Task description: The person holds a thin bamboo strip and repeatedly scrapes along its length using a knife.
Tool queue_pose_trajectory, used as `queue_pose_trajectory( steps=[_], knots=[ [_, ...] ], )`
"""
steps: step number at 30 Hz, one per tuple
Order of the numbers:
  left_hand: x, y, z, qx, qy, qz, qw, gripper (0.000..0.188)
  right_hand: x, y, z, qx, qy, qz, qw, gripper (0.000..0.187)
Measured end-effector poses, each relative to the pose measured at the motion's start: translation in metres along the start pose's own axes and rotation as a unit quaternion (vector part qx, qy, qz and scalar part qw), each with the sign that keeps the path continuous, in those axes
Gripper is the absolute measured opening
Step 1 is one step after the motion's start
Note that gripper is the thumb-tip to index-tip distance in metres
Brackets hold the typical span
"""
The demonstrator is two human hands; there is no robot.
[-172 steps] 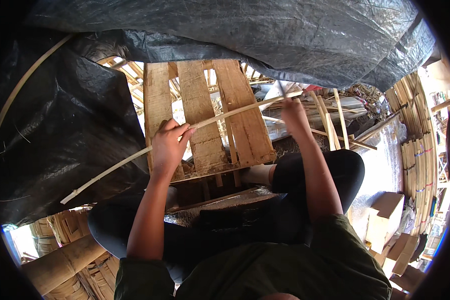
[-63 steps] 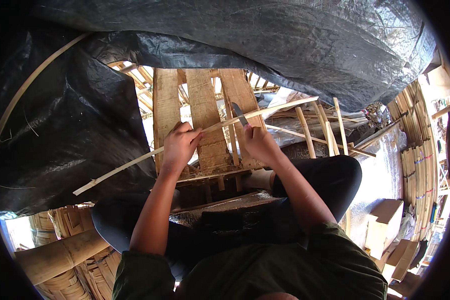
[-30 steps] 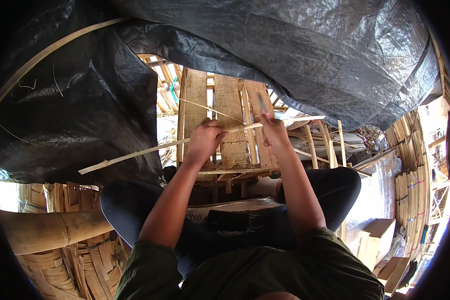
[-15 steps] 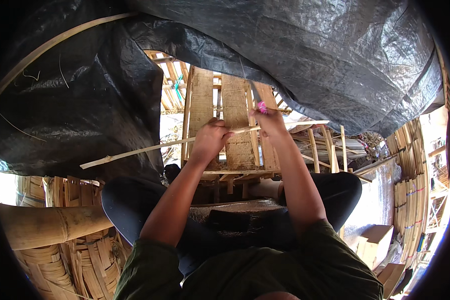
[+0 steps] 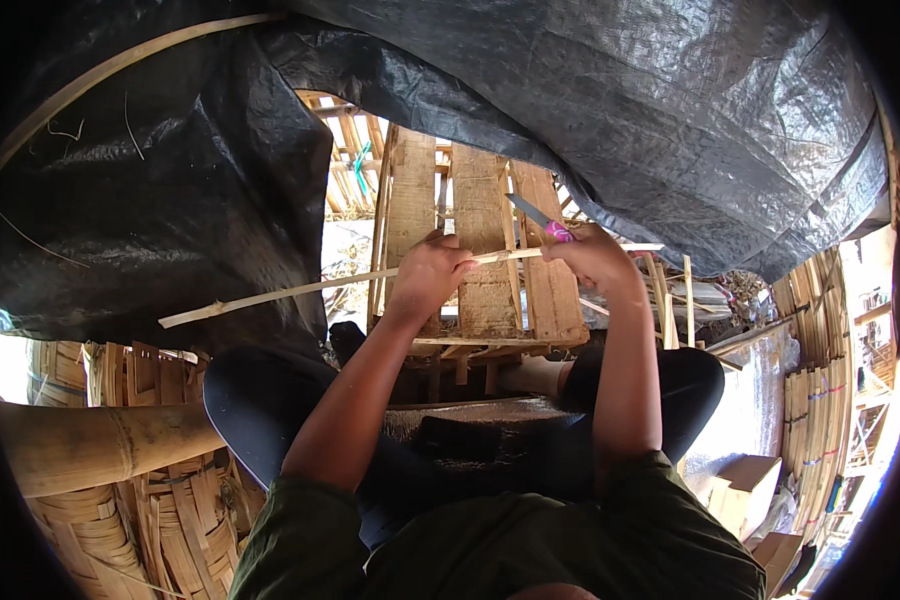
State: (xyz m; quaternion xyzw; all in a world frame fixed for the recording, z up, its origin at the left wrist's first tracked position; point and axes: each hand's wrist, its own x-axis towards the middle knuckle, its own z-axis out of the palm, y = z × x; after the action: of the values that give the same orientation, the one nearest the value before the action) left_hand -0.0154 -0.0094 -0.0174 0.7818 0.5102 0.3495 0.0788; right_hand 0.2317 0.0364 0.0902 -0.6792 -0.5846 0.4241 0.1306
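Note:
A long, thin bamboo strip [image 5: 280, 292] lies crosswise in front of me, its left end lower than its right. My left hand [image 5: 433, 272] is closed round it near the middle. In my right hand [image 5: 595, 258] is a knife [image 5: 532, 211] with a pink patterned handle, its blade pointing up and to the left, above the strip. The right fingers are also close to the strip's right part; whether they touch it is unclear. Under both hands stands a wooden plank bench [image 5: 482, 200].
A black tarpaulin [image 5: 690, 110] hangs over the far side and the left. A thick bamboo pole [image 5: 110, 445] lies at the left, with woven bamboo [image 5: 185, 510] below. Stacked bamboo slats [image 5: 815, 400] and a cardboard box [image 5: 750, 490] stand at the right.
My right hand with the knife has moved to the right along the strip, and the blade has tilted further left. My left hand keeps its grip, nearly in place.

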Motion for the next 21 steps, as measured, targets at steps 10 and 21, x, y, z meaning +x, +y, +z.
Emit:
queue_pose_trajectory(
  steps=[10,21],
  knots=[
    [0.002,0.001,0.003,-0.014,-0.007,-0.009,1.000,0.018,-0.044,-0.016,-0.028,0.248,-0.097,-0.025,0.964,0.020],
    [0.002,0.000,0.001,-0.003,-0.020,-0.020,1.000,0.020,-0.007,-0.021,-0.018,0.352,-0.160,0.014,0.922,0.026]
  ],
)
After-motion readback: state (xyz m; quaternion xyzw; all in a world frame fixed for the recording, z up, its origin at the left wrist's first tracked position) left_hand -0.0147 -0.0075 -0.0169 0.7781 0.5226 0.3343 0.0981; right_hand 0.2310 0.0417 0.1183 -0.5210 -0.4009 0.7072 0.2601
